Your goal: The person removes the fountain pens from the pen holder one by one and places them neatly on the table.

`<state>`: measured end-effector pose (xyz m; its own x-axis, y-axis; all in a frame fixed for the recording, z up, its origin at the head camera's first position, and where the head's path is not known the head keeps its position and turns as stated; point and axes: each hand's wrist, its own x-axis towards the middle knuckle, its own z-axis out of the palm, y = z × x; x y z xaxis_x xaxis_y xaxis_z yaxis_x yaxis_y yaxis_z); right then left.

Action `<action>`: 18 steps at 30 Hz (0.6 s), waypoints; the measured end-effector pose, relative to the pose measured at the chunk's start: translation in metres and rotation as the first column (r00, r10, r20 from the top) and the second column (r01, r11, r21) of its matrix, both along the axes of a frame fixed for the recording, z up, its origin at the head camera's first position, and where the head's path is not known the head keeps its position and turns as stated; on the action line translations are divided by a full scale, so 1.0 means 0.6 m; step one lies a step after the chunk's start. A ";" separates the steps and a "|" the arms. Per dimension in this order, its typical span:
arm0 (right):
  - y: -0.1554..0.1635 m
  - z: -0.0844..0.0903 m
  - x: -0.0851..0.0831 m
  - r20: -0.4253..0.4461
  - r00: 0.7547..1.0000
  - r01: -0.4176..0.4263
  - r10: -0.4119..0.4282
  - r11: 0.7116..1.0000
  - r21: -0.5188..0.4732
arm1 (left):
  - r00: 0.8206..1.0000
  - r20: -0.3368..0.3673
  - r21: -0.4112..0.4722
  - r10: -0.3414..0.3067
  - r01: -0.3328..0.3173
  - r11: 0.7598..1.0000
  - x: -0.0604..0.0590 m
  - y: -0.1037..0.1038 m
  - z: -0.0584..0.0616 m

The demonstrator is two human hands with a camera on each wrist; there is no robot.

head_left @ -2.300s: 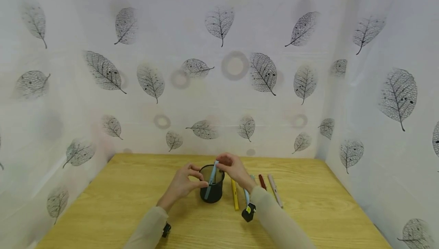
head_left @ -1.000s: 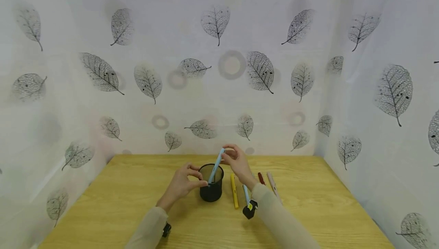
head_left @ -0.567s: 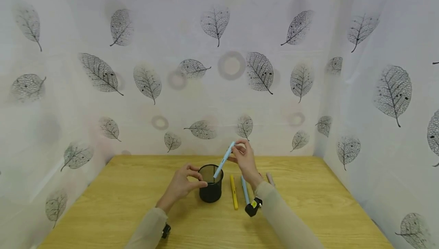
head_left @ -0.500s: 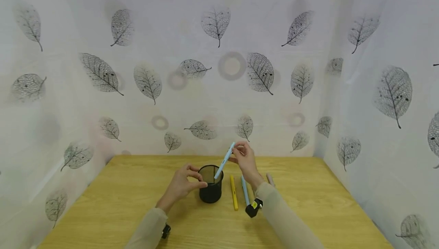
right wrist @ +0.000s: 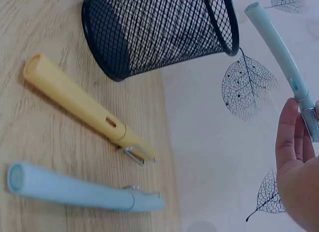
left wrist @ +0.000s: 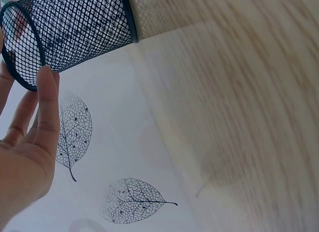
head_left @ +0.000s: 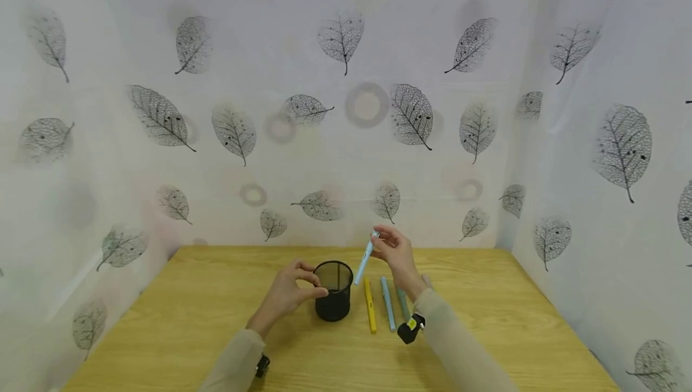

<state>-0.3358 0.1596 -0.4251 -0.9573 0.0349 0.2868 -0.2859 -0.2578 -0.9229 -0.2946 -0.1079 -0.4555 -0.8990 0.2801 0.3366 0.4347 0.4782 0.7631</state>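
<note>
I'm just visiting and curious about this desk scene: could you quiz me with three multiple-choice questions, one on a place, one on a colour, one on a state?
1. Where is the light blue pen in the right hand?
A) inside the cup
B) in the air beside the cup
C) flat on the table

2. Which colour is the pen lying nearest the cup?
A) yellow
B) red
C) black

3. How does the mesh pen cup look?
A) tipped over
B) full
C) upright, empty

B: the right hand pinches the light blue pen above the table.
A: the yellow pen lies nearest.
C: the mesh pen cup, held by the left hand, stands empty.

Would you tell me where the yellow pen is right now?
In the head view, the yellow pen lies on the table, right of the mesh cup and left of a blue pen.
</note>
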 end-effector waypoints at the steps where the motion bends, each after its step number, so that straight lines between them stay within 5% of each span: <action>1: 0.004 -0.001 0.000 0.004 1.000 0.000 0.000 1.000 0.006 | 1.000 0.002 0.002 -0.002 0.002 1.000 0.000 0.000 0.000; 11: 0.048 -0.015 -0.008 0.072 0.996 0.035 -0.045 0.990 0.133 | 1.000 0.002 -0.004 0.007 -0.007 1.000 -0.002 0.001 0.009; 18: 0.082 -0.027 -0.007 0.211 0.977 -0.096 0.028 0.942 0.321 | 1.000 0.014 -0.012 0.027 -0.027 1.000 0.002 0.002 0.004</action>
<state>-0.3400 0.2089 -0.4413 -0.9933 -0.0892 0.0736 -0.0789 0.0573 -0.9952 -0.2932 -0.1068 -0.4531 -0.9110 0.2596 0.3204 0.4106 0.4983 0.7636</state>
